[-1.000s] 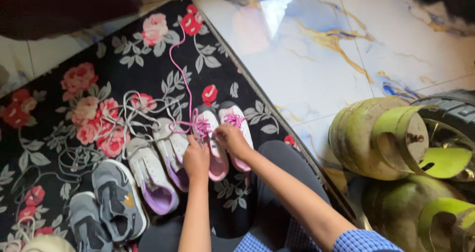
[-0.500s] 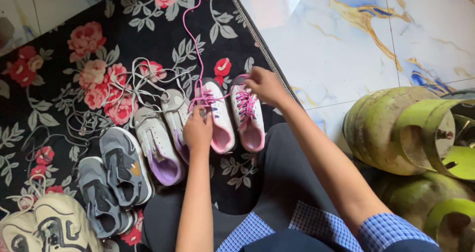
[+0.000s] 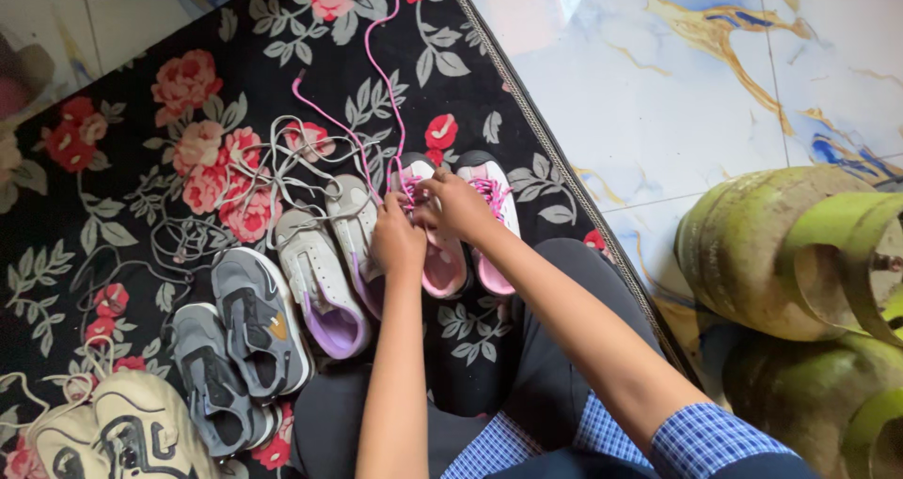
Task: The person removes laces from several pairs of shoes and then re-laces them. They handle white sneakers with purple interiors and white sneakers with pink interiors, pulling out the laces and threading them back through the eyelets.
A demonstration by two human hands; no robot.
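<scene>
A pair of small white and pink shoes stands on a black floral mat. Both hands meet over the left shoe of that pair. My left hand pinches its pink lace near the eyelets. My right hand grips the same lace beside it. The loose lace runs up the mat in a long loop, one end lying free at the upper left.
A white and purple pair sits left of the pink pair among tangled grey laces. Grey shoes and cream shoes lie lower left. Green gas cylinders lie on the marbled tile floor at right.
My right hand has come back from the right pink shoe to join my left hand over the left one. A free end of the pink lace now lies out at the upper left.
</scene>
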